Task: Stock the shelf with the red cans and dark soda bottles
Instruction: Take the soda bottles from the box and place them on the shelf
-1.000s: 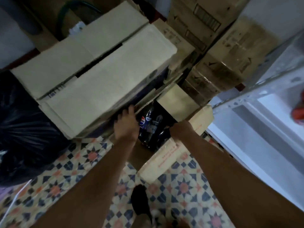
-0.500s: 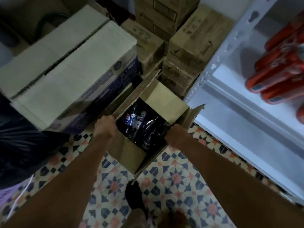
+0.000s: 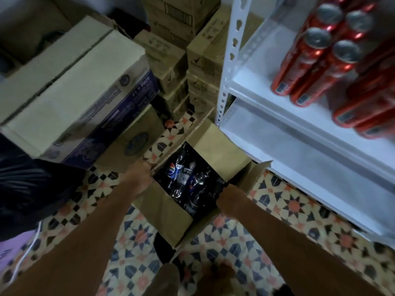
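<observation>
Both hands are gripping an open cardboard box [image 3: 171,214] of dark Pepsi bottles [image 3: 181,178]: left hand [image 3: 139,180] on its left edge, right hand [image 3: 226,196] on its right. Stacked cartons [image 3: 74,92] are crowding the left; red cans [image 3: 316,60] are standing on the white shelf [image 3: 256,82].

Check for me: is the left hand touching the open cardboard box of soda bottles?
Touching. The head view shows the left hand gripping the left rim of the open cardboard box, fingers curled over the edge beside the dark soda bottles, with no gap.
</observation>
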